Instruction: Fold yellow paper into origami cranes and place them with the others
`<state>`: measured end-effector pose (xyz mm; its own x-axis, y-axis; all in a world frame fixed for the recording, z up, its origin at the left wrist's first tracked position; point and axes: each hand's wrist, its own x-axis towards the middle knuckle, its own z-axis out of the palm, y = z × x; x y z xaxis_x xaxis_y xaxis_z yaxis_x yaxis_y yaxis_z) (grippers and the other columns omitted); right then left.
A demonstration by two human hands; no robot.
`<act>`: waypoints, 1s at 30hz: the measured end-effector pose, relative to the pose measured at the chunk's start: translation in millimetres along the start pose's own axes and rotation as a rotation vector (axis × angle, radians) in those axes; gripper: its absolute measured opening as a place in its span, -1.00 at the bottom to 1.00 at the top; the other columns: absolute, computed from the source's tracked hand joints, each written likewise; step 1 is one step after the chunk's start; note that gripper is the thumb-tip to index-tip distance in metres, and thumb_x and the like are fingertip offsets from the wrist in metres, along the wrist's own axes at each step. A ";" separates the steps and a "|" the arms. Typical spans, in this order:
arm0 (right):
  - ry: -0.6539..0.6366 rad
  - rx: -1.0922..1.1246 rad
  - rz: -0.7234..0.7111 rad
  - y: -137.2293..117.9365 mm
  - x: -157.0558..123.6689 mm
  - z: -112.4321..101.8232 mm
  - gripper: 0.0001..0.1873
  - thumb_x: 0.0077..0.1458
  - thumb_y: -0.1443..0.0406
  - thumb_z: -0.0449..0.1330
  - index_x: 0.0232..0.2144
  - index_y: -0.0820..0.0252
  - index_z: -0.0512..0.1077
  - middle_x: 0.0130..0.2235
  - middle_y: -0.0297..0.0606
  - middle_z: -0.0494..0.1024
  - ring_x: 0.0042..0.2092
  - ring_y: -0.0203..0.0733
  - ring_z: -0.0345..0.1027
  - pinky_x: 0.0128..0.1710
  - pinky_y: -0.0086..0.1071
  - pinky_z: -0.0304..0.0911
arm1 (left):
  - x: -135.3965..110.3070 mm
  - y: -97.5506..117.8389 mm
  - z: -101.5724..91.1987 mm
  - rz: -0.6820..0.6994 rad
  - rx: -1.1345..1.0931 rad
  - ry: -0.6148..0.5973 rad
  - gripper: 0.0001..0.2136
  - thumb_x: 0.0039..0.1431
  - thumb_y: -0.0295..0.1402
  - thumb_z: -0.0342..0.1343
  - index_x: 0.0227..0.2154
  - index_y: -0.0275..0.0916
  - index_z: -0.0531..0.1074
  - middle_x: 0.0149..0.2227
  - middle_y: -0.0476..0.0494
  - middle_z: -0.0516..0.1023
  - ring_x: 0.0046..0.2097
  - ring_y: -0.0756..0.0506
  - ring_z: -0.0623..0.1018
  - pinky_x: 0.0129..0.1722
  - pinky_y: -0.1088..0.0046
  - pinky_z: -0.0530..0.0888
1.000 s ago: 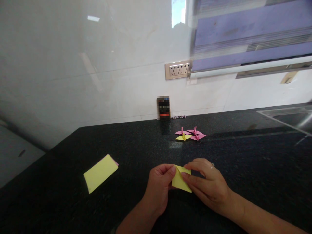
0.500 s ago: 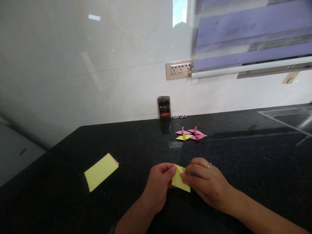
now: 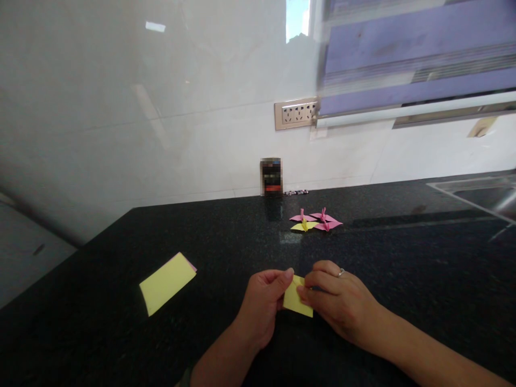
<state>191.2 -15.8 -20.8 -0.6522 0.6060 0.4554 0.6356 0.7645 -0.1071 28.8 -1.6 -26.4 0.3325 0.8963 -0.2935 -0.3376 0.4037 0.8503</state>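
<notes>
Both hands, left [image 3: 261, 301] and right [image 3: 342, 303], pinch small folded yellow paper [image 3: 296, 302] above glossy speckled black countertop [image 3: 121, 333].

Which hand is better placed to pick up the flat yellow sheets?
Probably left: both pinch the folded paper, but the left hand is nearer the yellow sheets; the right hand would cross over.

Left hand [image 3: 260, 303] and right hand [image 3: 341, 303] pinching yellow folded paper [image 3: 296, 302] over black counter [image 3: 121, 333]
</notes>
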 end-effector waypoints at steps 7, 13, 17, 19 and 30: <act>0.011 -0.034 -0.014 -2.3 2.7 -2.2 -0.83 0.09 0.34 0.00 -0.35 0.18 0.40 -0.42 -0.25 0.40 -0.30 -0.24 0.21 -0.41 -0.42 0.16 | 2.0 -5.9 -0.2 0.056 0.062 0.144 -0.82 -0.25 -0.37 0.24 -0.57 -0.37 0.40 -0.62 -0.07 0.44 -0.57 0.03 0.39 -0.51 0.49 0.31; 0.010 0.008 -0.011 -3.6 2.7 -5.3 -0.82 0.09 0.35 0.00 -0.32 0.18 0.40 -0.41 -0.23 0.39 -0.29 -0.22 0.20 -0.39 -0.40 0.17 | 2.7 -7.3 -3.8 0.090 0.103 0.133 -0.83 -0.22 -0.34 0.21 -0.58 -0.36 0.42 -0.61 -0.06 0.45 -0.56 0.03 0.39 -0.51 0.50 0.31; 0.050 0.277 0.118 -0.1 1.2 -3.2 -0.87 0.02 0.30 0.07 -0.36 0.14 0.41 -0.36 -0.25 0.38 -0.29 -0.21 0.21 -0.34 -0.34 0.17 | 3.8 -6.6 -5.9 0.129 0.144 0.155 -0.82 -0.20 -0.31 0.20 -0.57 -0.36 0.44 -0.59 -0.08 0.46 -0.56 0.02 0.39 -0.52 0.50 0.30; 0.170 0.472 0.332 3.3 1.2 0.3 -0.83 0.06 0.30 0.02 -0.44 0.18 0.40 -0.42 -0.27 0.36 -0.34 -0.26 0.23 -0.36 -0.36 0.19 | 4.2 -6.2 -6.3 0.124 0.163 0.168 -0.80 -0.21 -0.29 0.20 -0.55 -0.36 0.44 -0.58 -0.10 0.47 -0.55 0.00 0.41 -0.52 0.49 0.31; -0.109 1.257 0.868 -6.6 8.6 16.8 -0.68 -0.07 0.09 0.10 -0.54 0.27 0.28 -0.59 -0.43 0.28 -0.59 -0.45 0.14 -0.63 -0.57 0.10 | 1.3 -5.8 -4.3 0.139 0.221 0.143 -0.82 -0.18 -0.30 0.18 -0.58 -0.35 0.44 -0.62 -0.08 0.45 -0.57 0.02 0.38 -0.55 0.51 0.29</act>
<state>174.5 -11.9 -31.0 -0.3376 0.9199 -0.1997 0.1115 -0.1715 -0.9788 27.4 -1.9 -33.6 0.1637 0.9633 -0.2126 -0.1660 0.2393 0.9567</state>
